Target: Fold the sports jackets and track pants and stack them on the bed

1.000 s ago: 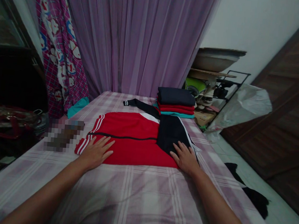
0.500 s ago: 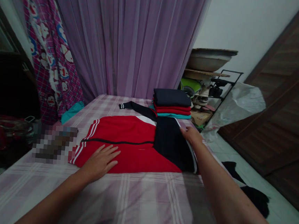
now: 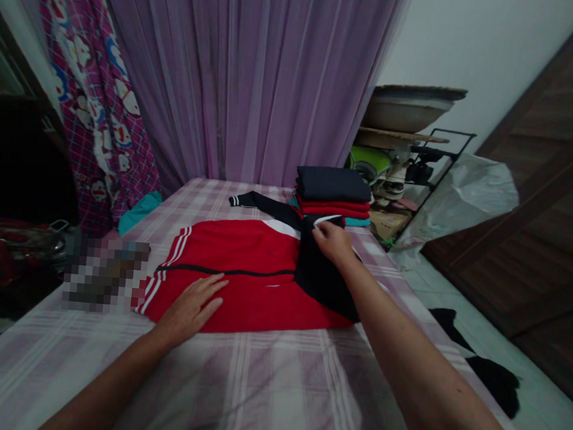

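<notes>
A red, black and white zip-up jacket [image 3: 243, 248] lies spread on a checked bed sheet [image 3: 271, 388], its white-striped hem toward the left. One dark sleeve [image 3: 272, 204] stretches out on the far side, its striped cuff pointing left. My left hand [image 3: 192, 307] rests flat on the red body below the black zipper, fingers extended. My right hand [image 3: 333, 240] pinches the white-edged dark part at the jacket's right end, which is lifted and folded partly over. The underside of that fold is hidden by my hand and forearm.
Behind the jacket stands a stack of folded clothes [image 3: 333, 191], navy, red and teal. A purple curtain [image 3: 289, 75] hangs along the back. At right are a rack [image 3: 436, 161] with basins and shoes, a plastic bag [image 3: 473, 198] and dark cloth [image 3: 492, 383] on the floor.
My right hand has moved left and slightly away from me, drawing the dark edge of the jacket up and inward. My left hand has stayed on the red body, shifting slightly.
</notes>
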`<state>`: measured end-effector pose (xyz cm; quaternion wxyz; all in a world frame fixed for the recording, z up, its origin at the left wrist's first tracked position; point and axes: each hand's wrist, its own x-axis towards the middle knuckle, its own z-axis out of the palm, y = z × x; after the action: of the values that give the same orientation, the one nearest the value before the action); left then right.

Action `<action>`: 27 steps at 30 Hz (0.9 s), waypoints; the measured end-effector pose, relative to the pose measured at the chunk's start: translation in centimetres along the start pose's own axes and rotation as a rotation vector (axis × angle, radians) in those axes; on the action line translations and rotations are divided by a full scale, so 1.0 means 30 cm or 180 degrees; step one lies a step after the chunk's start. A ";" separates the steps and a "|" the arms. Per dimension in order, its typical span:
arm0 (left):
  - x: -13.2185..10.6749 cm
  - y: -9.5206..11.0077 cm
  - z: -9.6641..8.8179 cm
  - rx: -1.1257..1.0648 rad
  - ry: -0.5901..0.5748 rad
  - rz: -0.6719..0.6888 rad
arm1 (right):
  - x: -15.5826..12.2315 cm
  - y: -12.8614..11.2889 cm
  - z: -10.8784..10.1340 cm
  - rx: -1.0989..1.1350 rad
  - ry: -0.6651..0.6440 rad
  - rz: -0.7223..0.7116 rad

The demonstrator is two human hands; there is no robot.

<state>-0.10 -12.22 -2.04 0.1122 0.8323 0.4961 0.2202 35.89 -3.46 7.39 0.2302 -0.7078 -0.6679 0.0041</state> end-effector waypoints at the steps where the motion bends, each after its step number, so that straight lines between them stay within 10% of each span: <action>1: 0.002 -0.006 -0.004 -0.0163 0.0293 -0.0101 | -0.056 -0.063 0.012 0.0104 -0.0109 -0.0543; 6: -0.004 -0.027 -0.027 -0.0671 0.1302 -0.0713 | -0.390 -0.220 0.067 0.0406 -0.1227 -0.2621; 13: 0.004 0.133 -0.019 -0.0194 0.0930 -0.0196 | -0.502 0.063 0.032 0.0306 -0.0864 -0.1512; 20: 0.221 0.380 0.013 0.0722 0.0024 -0.0063 | -0.524 0.300 0.054 0.0539 -0.0725 -0.1018; 23: 0.288 0.354 -0.044 0.0856 -0.0071 -0.0752 | -0.520 0.337 0.073 0.1030 -0.0652 -0.0873; 27: 0.262 0.226 -0.139 0.0336 0.0757 -0.1693 | -0.504 0.357 0.066 0.1696 -0.0533 -0.0669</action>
<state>6.40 -8.74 6.39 0.0636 0.6462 0.7172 0.2529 43.75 -17.16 -2.48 0.3511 -0.5466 -0.7296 0.2138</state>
